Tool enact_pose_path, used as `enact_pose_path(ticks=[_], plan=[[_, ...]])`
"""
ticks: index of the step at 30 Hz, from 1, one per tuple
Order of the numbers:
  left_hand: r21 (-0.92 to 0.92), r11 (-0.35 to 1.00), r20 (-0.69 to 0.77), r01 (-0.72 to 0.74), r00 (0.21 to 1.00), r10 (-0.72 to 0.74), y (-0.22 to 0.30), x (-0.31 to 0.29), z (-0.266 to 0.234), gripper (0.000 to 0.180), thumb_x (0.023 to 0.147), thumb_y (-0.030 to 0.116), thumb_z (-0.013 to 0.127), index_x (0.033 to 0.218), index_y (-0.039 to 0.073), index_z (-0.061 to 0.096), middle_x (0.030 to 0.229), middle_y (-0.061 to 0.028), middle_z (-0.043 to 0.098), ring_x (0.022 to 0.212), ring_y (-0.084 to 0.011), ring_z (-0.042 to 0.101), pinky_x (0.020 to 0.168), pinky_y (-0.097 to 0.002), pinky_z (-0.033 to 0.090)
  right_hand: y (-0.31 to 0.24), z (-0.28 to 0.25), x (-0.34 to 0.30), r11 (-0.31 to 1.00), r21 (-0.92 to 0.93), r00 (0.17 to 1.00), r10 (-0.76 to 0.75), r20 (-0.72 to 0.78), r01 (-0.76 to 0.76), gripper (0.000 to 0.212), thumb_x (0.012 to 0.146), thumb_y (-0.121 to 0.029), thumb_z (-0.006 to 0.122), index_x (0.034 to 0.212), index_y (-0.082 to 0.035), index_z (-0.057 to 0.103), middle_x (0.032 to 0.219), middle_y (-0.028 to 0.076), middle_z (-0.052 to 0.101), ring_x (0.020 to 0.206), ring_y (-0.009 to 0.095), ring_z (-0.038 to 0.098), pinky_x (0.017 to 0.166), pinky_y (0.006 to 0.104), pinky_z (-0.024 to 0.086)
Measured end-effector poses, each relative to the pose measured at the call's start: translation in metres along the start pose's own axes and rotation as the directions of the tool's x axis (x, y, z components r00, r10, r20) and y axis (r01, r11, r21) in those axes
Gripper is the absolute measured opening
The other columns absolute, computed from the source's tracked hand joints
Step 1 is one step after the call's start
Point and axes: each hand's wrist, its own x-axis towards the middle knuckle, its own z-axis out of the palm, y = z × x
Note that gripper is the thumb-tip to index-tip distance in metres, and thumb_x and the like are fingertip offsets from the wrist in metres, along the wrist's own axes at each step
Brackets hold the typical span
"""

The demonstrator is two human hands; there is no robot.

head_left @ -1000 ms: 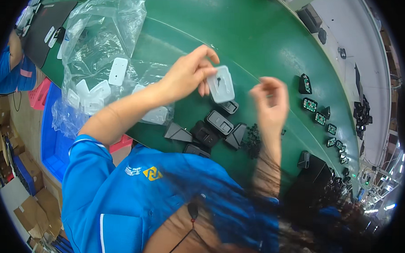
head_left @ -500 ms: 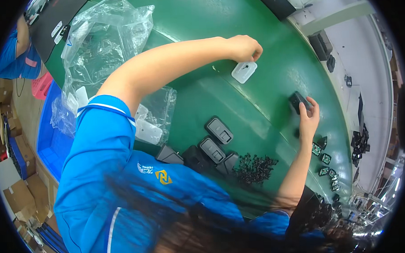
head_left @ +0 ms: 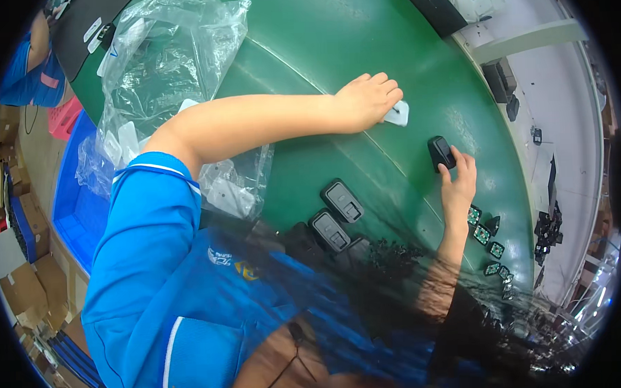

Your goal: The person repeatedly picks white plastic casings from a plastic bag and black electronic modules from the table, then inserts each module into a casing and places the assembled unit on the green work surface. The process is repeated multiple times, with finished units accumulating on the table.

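Note:
My left hand (head_left: 371,101) reaches across the green table with its fingers curled over a small white plastic plate (head_left: 401,114). Most of that plate is hidden under the hand; only one end with a dark mark shows. To the right, my right hand (head_left: 459,183) grips the near end of a black plastic housing (head_left: 440,152) between thumb and fingers. The housing stands near the table's right side. Closer to my body lie two similar grey-black housings (head_left: 342,200) with rectangular cut-outs, beside a pile of small black parts (head_left: 388,254), partly veiled by hair.
A clear plastic bag (head_left: 162,62) with white parts spreads over the table's left side. Small green circuit boards (head_left: 481,235) lie along the right edge. A blue bin (head_left: 78,209) stands at the left, and a person in blue (head_left: 32,70) is beyond it.
My left hand has come down over the white plate, and the plate sits further right. My right hand and the black housing have shifted slightly left. Hair now covers more of the near parts.

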Motion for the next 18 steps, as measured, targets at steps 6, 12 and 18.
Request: enact_pose_path(ticks=[6,12,18], plan=[[-0.255,0.962,0.022,-0.095,0.994,0.104,-0.028,0.008,0.004,0.044,0.079,0.007,0.064,0.121,0.008,0.05,0.121,-0.0072,0.055,0.115,-0.0252,0.05,0.095,-0.0378,0.041,-0.018,0.007,0.016,0.971,0.189,0.989,-0.141,-0.039,0.146,0.043,0.076,-0.004,0.068,0.118,-0.006,0.057,0.113,0.013,0.056,0.104,0.03,0.055,0.09,0.0372,0.044],[-0.467,0.872,-0.124,-0.147,0.987,0.1,-0.041,-0.007,0.001,0.051,0.084,0.0,0.055,0.133,0.012,0.046,0.136,-0.0059,0.048,0.127,-0.0259,0.043,0.104,-0.0385,0.036,-0.08,0.015,0.037,0.939,0.2,0.96,-0.274,-0.059,0.28,0.041,0.076,-0.006,0.069,0.116,-0.006,0.06,0.108,0.011,0.058,0.1,0.028,0.055,0.086,0.0366,0.046],[-0.374,0.919,0.03,-0.125,0.989,0.147,-0.046,-0.012,-0.006,0.059,0.08,-0.01,0.046,0.133,0.015,0.048,0.142,-0.0001,0.042,0.132,-0.0226,0.038,0.109,-0.0393,0.032,-0.086,0.03,0.049,0.937,0.158,0.95,-0.313,-0.014,0.311,0.04,0.076,-0.008,0.069,0.115,-0.004,0.06,0.104,0.01,0.057,0.096,0.028,0.055,0.084,0.0375,0.046]])
